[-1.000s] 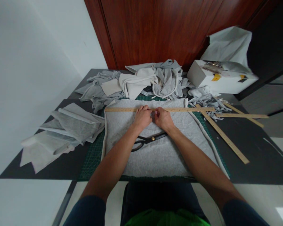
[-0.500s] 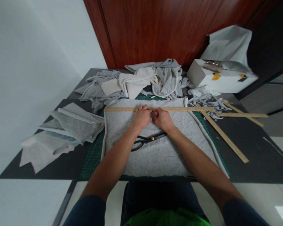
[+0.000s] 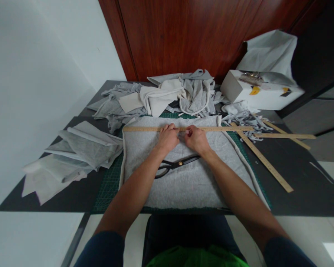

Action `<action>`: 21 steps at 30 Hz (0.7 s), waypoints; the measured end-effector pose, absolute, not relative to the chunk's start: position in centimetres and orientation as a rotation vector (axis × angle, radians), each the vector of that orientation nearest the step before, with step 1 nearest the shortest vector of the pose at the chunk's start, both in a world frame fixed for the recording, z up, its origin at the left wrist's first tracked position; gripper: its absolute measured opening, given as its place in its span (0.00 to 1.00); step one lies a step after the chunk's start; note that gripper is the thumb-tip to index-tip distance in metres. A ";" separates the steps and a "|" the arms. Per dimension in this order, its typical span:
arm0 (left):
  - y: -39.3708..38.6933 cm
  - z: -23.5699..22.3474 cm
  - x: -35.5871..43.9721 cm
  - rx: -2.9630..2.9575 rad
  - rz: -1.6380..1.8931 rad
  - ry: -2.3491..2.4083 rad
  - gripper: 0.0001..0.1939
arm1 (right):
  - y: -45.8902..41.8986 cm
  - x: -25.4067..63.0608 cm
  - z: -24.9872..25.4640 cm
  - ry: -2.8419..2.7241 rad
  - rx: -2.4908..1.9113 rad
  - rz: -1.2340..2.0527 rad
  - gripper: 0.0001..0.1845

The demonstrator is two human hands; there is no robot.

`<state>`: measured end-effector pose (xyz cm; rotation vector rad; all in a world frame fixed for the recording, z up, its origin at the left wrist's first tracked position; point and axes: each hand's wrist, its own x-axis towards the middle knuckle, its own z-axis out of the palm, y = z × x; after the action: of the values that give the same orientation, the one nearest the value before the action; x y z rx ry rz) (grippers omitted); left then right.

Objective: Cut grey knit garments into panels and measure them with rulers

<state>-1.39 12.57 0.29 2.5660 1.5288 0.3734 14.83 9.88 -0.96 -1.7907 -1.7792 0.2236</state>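
A long wooden ruler (image 3: 225, 129) lies across the upper part of a grey fabric piece (image 3: 183, 189). My left hand (image 3: 168, 138) presses down on the ruler, left of its middle, with fingers laid out flat. Close by on the right, my right hand (image 3: 196, 139) is pinched at the ruler's lower edge; what the fingertips hold is too small to make out. Black scissors (image 3: 180, 163) rest on the fabric below both hands, handles to the left, with the blade tips by my right wrist. Under the fabric is a green cutting mat (image 3: 108, 189).
Folded cloth pieces (image 3: 86, 144) lie at the left. A heap of grey and white cloth (image 3: 164, 94) runs along the back. At the right are fabric scraps (image 3: 245, 116), another wooden ruler (image 3: 264, 159), crossed wooden strips (image 3: 286, 136) and a white box (image 3: 261, 92).
My right hand has slid a little to the right along the ruler, still pinched. My left hand, the ruler and the scissors stay in place.
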 end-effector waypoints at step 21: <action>12.6 0.3 -1.3 2.543 0.377 1.530 0.24 | 10.2 16.4 -0.1 -1.687 -1.799 0.168 0.14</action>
<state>-1.34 12.55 0.33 2.5427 1.5303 0.3766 16.37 10.24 -0.10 -1.7992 -1.6870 0.1678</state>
